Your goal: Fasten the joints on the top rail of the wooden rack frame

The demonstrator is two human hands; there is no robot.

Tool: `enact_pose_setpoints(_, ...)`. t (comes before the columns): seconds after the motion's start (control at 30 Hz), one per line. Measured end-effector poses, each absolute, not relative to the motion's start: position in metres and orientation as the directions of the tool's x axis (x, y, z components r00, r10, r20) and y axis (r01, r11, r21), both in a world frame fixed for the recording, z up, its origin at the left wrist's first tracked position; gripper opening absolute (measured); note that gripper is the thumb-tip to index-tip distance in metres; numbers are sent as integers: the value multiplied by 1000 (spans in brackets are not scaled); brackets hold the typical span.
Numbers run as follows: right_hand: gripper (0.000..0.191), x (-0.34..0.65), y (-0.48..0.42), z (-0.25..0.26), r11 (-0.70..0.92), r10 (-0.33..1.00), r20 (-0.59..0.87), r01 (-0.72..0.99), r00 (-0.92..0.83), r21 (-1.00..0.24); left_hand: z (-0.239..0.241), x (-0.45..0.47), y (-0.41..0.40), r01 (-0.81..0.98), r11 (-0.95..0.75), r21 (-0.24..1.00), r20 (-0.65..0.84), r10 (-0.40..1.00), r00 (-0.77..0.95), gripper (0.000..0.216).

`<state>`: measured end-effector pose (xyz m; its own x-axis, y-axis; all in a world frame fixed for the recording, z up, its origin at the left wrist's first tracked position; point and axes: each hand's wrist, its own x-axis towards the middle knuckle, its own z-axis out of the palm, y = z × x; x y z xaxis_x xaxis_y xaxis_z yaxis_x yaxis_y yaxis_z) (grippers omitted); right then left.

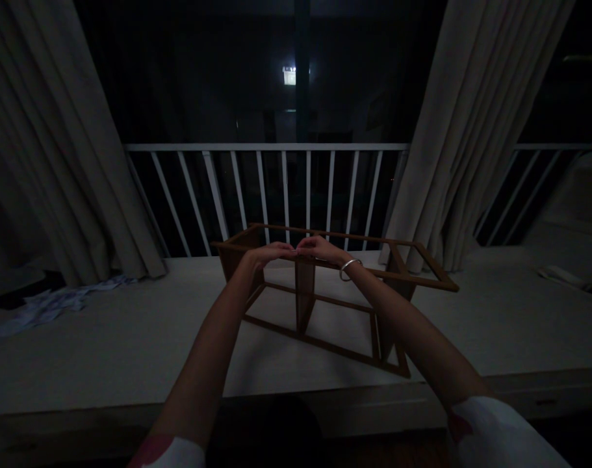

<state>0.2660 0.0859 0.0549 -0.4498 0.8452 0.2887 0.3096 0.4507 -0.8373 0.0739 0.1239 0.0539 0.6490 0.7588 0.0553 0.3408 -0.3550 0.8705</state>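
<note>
A brown wooden rack frame [412,276] with open compartments stands on a pale ledge [105,338] in front of a window. My left hand [271,252] and my right hand [316,247] rest side by side on the frame's near top rail, above its middle upright. Both hands have their fingers curled down over the rail, fingertips nearly touching each other. A silver bangle [349,269] sits on my right wrist. The room is very dark.
White railing bars [286,188] run behind the frame, with dark night outside. Pale curtains hang at the left [56,149] and right [471,130]. Crumpled paper or cloth [56,302] lies on the ledge at the left. A flat object [563,278] lies at the far right.
</note>
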Motion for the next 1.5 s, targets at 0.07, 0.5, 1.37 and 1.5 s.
enact_pose_setpoints(0.07, 33, 266, 87, 55, 448, 847, 285, 314, -448, -837, 53, 74, 126, 346, -351, 870, 54, 766, 641, 34)
enact_pose_setpoints(0.5, 39, 264, 85, 55, 449, 852, 283, 340, -440, -826, 48, 73, 134, 269, -295, 917, 73, 787, 613, 33)
enact_pose_setpoints(1.37, 38, 267, 92, 53, 440, 856, 260, 364, -447, -821, 56, 79, 127, 251, -300, 920, 107, 811, 576, 38)
enact_pose_setpoints(1.5, 37, 267, 91, 54, 442, 849, 262, 348, -458, -827, 52, 80, 130, 225, -332, 916, 157, 813, 561, 39)
